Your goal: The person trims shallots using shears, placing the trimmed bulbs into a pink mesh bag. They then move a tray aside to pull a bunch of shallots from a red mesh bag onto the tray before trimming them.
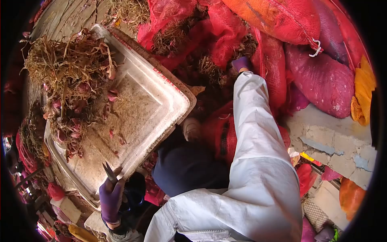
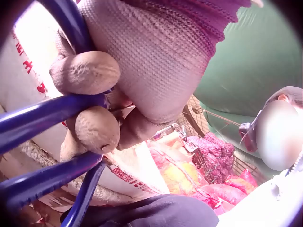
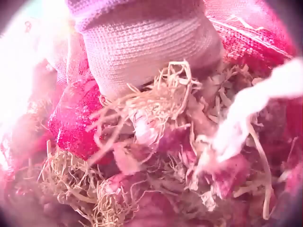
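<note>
My left hand (image 1: 111,199), in a purple knit glove, grips a pair of scissors at the tray's near corner. Their dark blades (image 1: 109,171) point up over the rim, and blue handles (image 2: 47,118) loop around the gloved fingers in the left wrist view. Out at arm's length, my gloved right hand (image 1: 241,63) reaches into an opened red mesh sack (image 1: 223,34). Around it lie small reddish bulbs, like shallots (image 3: 147,130), with dry, tangled roots. My right fingers are hidden among them, so I cannot tell what they hold.
A dirty white tray (image 1: 161,86) with red lettering stands at the left; a heap of dried stalks and bulbs (image 1: 70,68) covers its far end. Filled red and purple mesh sacks (image 1: 322,78) lie at the right, above a cracked concrete ledge (image 1: 322,129).
</note>
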`<state>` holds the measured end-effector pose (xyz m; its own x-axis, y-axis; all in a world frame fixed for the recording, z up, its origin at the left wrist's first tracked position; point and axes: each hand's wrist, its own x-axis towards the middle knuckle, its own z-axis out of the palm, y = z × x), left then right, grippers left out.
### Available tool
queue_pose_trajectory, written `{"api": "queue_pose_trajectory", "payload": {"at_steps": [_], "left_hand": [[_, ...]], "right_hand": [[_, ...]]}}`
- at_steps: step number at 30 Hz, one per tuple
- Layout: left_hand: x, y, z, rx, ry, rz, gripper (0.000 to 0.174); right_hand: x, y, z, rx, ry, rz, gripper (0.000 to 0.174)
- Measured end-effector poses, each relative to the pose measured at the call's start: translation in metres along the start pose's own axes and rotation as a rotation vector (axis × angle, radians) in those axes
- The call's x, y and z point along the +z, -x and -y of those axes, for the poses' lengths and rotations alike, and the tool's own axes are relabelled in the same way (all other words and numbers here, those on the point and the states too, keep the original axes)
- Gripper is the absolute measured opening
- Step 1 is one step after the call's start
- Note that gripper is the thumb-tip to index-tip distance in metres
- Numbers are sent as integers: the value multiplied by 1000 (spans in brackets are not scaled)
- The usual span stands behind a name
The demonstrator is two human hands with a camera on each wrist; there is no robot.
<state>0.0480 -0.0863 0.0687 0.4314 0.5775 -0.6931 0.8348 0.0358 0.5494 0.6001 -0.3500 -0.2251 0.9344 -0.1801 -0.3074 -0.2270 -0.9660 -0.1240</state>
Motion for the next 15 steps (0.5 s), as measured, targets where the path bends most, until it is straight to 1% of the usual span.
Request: {"api": "queue_pose_trajectory", "payload": {"at_steps": [1,2,3,4,5,6,7,8,9,11,12,13,15], "left_hand": [[1,3,-4,-36,37,-9,33],[0,3,0,-34,44,-7,33],[1,3,6,17,3,-28,32],[1,4,11,67,-40,-49,32],[1,5,10,69,-35,-52,32],[2,5,6,87,-60,-54,32],[2,7,5,104,-87,-56,32],[1,3,17,161,-108,-68,31],[1,5,17,162,-105,-73,31],[4,7,9,115,-33,-63,31],[2,5,16,159,-26,-61,31],[3,4,19,163,-24,-63,31],[3,4,25,285,-193,-130,29]], "right_hand": [[-13,11,-2,-75,64,131,41],[-21,19,-5,-152,128,258,41],[-20,23,-12,-157,132,251,41],[-12,23,-25,-236,118,160,40],[-14,34,-30,-316,103,71,38],[-17,45,-35,-309,79,78,29],[-20,49,-40,-384,141,135,35],[-22,55,-47,-355,113,126,35],[-24,61,-54,-327,85,118,35],[-29,60,-68,-349,57,138,35],[-30,58,-74,-366,26,158,35],[-40,66,-76,-367,25,154,35],[-74,98,-77,-228,-217,412,33]]}}
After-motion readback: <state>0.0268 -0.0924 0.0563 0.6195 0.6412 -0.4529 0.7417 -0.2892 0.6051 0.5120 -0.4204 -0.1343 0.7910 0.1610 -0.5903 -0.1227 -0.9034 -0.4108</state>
